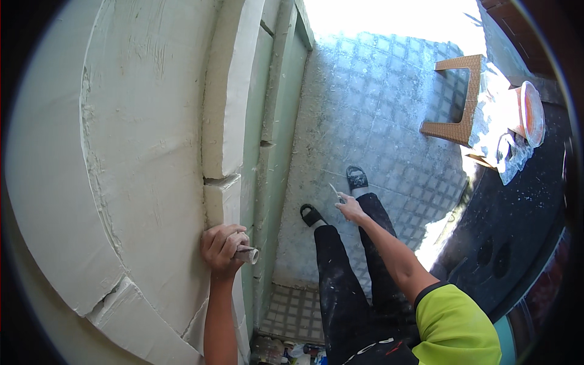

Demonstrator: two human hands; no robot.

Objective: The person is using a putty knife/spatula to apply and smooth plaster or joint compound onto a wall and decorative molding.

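Observation:
My left hand (224,246) is closed around a short, hollow, whitish tube (247,254), whose round end sticks out past the fingers. It presses against the edge of a cream wall trim (222,204), just below a jagged gap in it. My right hand (351,210) is lower and to the right, over the floor in front of my legs. Its fingers are closed on a thin, pale, pointed blade-like tool (333,190); the handle is hidden in the hand. Beside the trim runs a green door frame (283,103).
A brown woven-pattern plastic stool (471,100) lies on the dusty tiled floor (365,109) at the upper right, with an orange bucket (529,114) and a clear plastic bag (516,159) by it. A dark mat (517,213) lies on the right. Assorted items (286,351) sit at the bottom.

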